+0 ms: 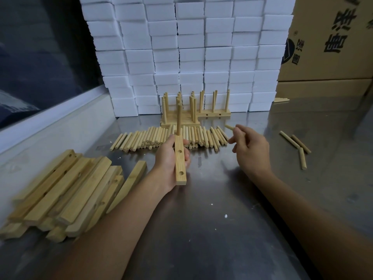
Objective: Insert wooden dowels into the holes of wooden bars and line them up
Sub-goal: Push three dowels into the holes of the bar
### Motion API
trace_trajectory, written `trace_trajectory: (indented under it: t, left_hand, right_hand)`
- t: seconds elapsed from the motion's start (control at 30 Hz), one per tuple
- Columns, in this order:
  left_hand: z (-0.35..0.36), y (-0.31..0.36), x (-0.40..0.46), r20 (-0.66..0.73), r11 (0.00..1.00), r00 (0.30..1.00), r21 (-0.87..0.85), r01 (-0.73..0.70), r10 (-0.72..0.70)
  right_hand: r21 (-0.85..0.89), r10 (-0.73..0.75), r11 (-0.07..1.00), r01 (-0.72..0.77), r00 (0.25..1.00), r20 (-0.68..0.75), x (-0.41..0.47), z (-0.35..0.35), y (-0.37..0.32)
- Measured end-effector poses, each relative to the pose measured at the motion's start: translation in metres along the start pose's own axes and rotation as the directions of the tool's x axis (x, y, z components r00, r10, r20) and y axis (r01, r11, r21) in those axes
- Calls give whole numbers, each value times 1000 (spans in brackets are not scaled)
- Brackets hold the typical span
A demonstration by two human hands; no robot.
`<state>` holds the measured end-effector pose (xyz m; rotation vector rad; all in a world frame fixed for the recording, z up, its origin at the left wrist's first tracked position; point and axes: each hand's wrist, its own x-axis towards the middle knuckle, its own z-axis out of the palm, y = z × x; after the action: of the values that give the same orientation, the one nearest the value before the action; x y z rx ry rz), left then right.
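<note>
Our left hand (171, 158) gripped a bar (180, 158) above the tabletop (222, 199), one dowel (178, 120) seated, two holes open; our right hand (250, 148) pinched another dowel (230, 127). Finished bars (193, 114) stood behind; many bars (66, 190) waited.

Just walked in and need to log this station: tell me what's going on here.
A person is fitting dowels into wooden bars at a metal table. The left hand grips a bar with one dowel already standing in its far hole; two holes are empty. The right hand pinches a loose dowel. Finished bars stand at the back, behind a dowel pile; blank bars lie to the left.
</note>
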<state>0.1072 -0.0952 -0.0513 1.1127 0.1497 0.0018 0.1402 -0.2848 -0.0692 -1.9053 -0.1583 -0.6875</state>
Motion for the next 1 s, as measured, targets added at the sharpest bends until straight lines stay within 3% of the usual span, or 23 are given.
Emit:
trace_trajectory:
  t: [0.2, 0.47, 0.73, 1.0]
  left_hand:
    - [0, 0, 1, 4, 1000, 1000, 1, -3, 3]
    - [1, 0, 0, 1, 1000, 1000, -1, -7, 7]
    - [1, 0, 0, 2, 1000, 1000, -12, -4, 4]
    - [1, 1, 1, -1, 1000, 1000, -19, 5, -5]
  right_hand:
    - [129, -29, 991, 33, 999, -34, -3, 0, -6]
    - [113, -40, 993, 35, 998, 43, -6, 9, -10]
    - [208, 14, 978, -16, 1000, 11, -7, 7, -13]
    - [144, 82, 986, -81, 997, 0, -7, 6, -17]
